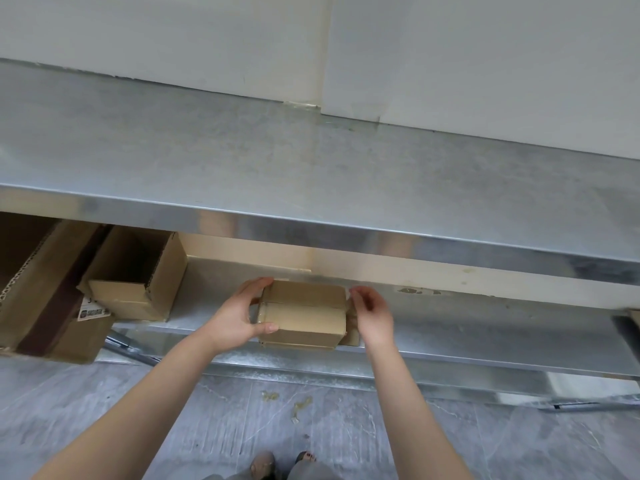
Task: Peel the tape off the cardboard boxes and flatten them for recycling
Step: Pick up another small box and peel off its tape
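large boxes (52, 289) far left under the tabletop (311, 168), open box (138, 282) beside them, left hand (235, 317) gripping small taped box (304, 313) by its left end, thumb near side, fingers over far edge, box at lower shelf (450, 337) front edge, right hand (372, 313) half-curled at its right end, grip blurred, can't tell, tape scraps (298, 405) on floor

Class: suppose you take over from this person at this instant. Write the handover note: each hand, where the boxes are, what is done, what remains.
The left hand grips the left end of the small box, which is closed, at the front of the lower shelf, with clear tape showing at that end.
The right hand is at the box's right end, fingers curled; whether it pinches anything cannot be told.
An open box and larger boxes stand to the left, none flattened.
Done: tape scraps lie on the floor.
Left: peel this box, then flatten all.
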`<state>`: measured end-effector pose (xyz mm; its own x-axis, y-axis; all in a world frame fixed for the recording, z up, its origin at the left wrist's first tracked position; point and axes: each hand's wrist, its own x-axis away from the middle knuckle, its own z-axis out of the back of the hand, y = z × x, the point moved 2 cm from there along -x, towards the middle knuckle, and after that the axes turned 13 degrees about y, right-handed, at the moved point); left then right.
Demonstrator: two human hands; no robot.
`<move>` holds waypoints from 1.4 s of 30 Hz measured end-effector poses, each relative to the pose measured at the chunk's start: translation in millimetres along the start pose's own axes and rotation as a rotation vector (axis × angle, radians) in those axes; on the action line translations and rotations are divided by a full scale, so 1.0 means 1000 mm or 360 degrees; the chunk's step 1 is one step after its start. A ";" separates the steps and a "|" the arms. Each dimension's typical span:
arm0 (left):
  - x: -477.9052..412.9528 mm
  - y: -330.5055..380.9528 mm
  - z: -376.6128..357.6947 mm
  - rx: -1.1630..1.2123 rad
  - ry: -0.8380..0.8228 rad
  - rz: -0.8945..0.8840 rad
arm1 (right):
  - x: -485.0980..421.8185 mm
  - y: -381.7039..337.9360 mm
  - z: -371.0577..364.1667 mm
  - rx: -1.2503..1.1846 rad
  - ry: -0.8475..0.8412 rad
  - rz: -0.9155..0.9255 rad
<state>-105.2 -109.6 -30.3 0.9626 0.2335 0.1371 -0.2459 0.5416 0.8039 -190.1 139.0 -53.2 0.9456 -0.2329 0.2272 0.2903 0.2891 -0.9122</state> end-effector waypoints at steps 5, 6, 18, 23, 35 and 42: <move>0.000 -0.001 -0.001 0.0005 0.0017 -0.0009 | -0.012 -0.020 -0.001 -0.0244 -0.0008 -0.0044; 0.000 -0.002 -0.002 0.0008 0.0026 -0.0013 | -0.014 -0.017 -0.001 -0.0173 -0.0012 -0.0050; 0.000 -0.004 -0.005 0.0032 0.0060 -0.0019 | -0.030 -0.029 -0.011 0.0223 -0.0483 -0.0257; 0.005 -0.007 -0.007 0.0056 0.0075 -0.0046 | -0.036 -0.032 -0.015 0.0333 -0.0641 -0.0231; 0.013 -0.002 -0.008 0.0015 0.0096 -0.0079 | -0.033 -0.026 -0.014 0.0166 -0.0591 -0.0491; 0.016 -0.002 -0.008 0.0021 0.0101 -0.0090 | -0.032 -0.031 -0.016 0.0104 -0.0535 -0.0572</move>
<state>-90.4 -100.2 -34.7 0.9657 0.2539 0.0544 -0.1892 0.5447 0.8170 -231.8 123.0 -37.6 0.7759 -0.0190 0.6306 0.6051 0.3056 -0.7352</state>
